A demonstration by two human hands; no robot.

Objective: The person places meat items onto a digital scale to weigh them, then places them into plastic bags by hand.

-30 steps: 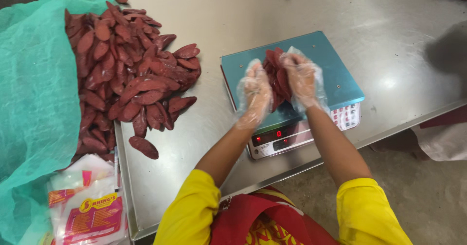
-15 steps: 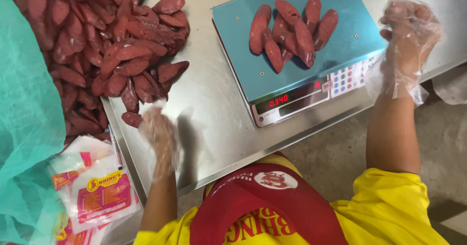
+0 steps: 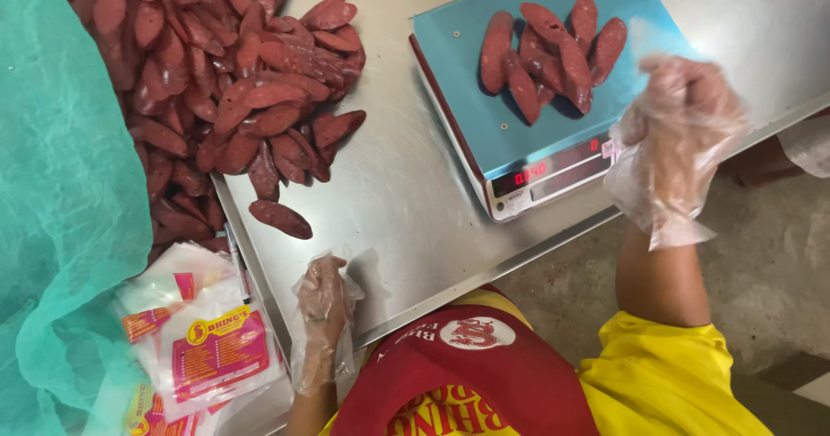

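Sausages on the scale (image 3: 546, 54): about six dark red sausages lie in a loose cluster on the far part of the blue weighing platform, some overlapping; no hand touches them.
Scale (image 3: 484, 129): a flat digital scale with a blue top and a lit red display on its near edge; it stands on the right part of the table, its near corner close to the table edge.
Right hand (image 3: 679, 137): in a thin clear plastic glove, raised just right of the scale and near its display; the fingers are curled together in a loose fist and hold nothing that can be seen.
Left hand (image 3: 322, 302): also in a clear glove, low at the near edge of the table, fingers bent inward and resting on the metal; whether it grips anything I cannot tell.
Lone sausage (image 3: 279, 219): lies by itself on the table, between the left hand and the big pile, apart from both.
Pile of sausages (image 3: 225, 81): a large heap of the same dark red sausages on the far left of the table, well apart from the scale.
Table (image 3: 406, 202): brushed steel, bare between pile and scale.
Green mesh (image 3: 60, 194): a teal net cloth along the left side, beside the pile.
Printed bags (image 3: 203, 349): a stack of clear bags with pink and yellow printing, near left, just left of the left hand.
Person: yellow sleeves and a red apron at the near edge.
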